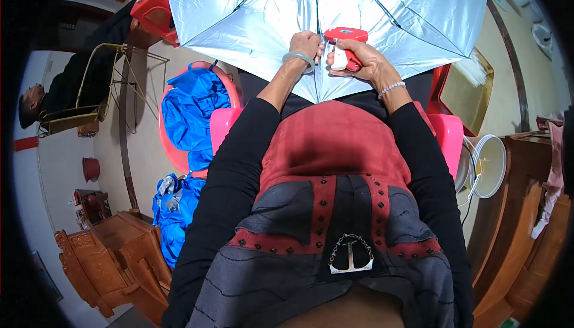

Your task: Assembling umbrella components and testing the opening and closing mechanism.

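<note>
A silver umbrella canopy (263,23) with thin dark ribs is spread across my lap and beyond, its silver face turned up. My left hand (307,45), with a pale bangle at the wrist, is closed at the canopy's middle rib and seems to pinch it; the fingertips are partly hidden. Just to its right, my right hand (366,59) wraps round the white and red grip of a gun-shaped hand tool (347,34). The tool's red upper body lies over the silver cloth, with its front end close to the rib and my left fingers.
Blue cloth (194,110) fills a pink basin (166,142) at my left. Another person in dark clothes (75,86) is by a gold-framed chair (95,83). At right stand a box of white sticks (472,92), pale buckets (491,166) and wooden furniture (508,208).
</note>
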Demonstrator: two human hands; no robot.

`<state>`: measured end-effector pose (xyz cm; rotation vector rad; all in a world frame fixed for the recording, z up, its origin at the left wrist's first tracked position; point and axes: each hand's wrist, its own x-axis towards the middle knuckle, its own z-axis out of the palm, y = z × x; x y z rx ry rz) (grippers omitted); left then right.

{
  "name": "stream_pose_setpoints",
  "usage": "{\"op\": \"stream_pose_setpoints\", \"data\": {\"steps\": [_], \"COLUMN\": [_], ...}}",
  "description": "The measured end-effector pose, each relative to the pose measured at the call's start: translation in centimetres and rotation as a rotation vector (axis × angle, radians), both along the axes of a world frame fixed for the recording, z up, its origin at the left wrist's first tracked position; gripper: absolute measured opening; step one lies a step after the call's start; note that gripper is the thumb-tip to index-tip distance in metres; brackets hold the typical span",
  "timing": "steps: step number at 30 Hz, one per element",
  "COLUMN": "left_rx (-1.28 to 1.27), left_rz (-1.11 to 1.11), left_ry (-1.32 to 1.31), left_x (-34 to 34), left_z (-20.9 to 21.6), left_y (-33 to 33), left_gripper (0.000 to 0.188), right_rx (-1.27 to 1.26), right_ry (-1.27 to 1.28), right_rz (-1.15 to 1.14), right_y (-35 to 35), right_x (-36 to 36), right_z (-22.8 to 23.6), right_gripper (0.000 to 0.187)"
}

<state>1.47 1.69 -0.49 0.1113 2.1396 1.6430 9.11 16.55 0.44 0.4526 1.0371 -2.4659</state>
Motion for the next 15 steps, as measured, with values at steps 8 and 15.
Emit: {"op": "stream_pose_setpoints", "data": {"steps": [8, 15], "left_rx": [0.013, 0.05], "left_rz": [-0.051, -0.093], "left_ry": [0.019, -0.005], "left_x": [-0.2, -0.1], "left_z": [-0.1, 0.1], "left_y": [-0.3, -0.2], "left_gripper": [0.016, 0.016], "right_rx": [0.059, 0.23], "right_ry": [-0.02, -0.026], "right_rz": [-0.001, 0.005], "right_y": [-0.6, -0.8], "right_x": [-0.4, -1.1], "right_z": [0.0, -0.7], "right_gripper": [0.021, 0.009]}}
